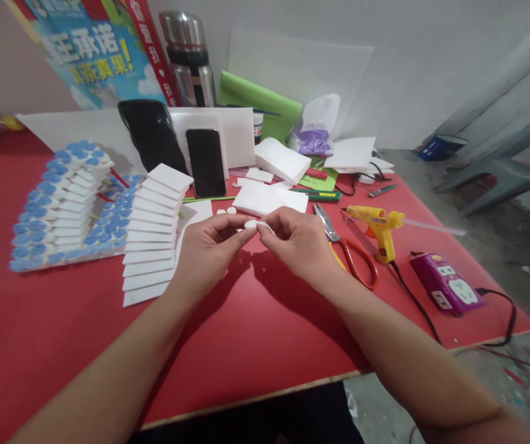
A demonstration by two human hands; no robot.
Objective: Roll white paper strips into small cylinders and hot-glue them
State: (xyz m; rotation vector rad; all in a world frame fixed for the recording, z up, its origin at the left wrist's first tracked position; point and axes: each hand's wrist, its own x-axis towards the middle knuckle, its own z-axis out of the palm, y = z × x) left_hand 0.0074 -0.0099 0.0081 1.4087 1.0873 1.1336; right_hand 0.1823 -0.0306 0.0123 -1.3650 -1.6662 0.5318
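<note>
Above the middle of the red table (246, 345), my left hand (214, 246) pinches a small white piece (251, 224) between thumb and fingers. Close beside it, my right hand (293, 237) grips the other end of the white material, fingertips nearly touching the left ones. Whether this is one piece or two I cannot tell. Just behind my left fingers lie small white discs (232, 210). A fanned row of white foam strips (151, 246) is left of my left hand. Scissors (360, 265) with orange and yellow handles rest right of my right hand.
A blue-and-white model (68, 206) stands at the left. Phones (206, 161), a steel flask (191, 58) and white foam blocks (269, 197) are at the back. To the right are a yellow glue gun (378, 228) with its cord and a purple power box (447, 283).
</note>
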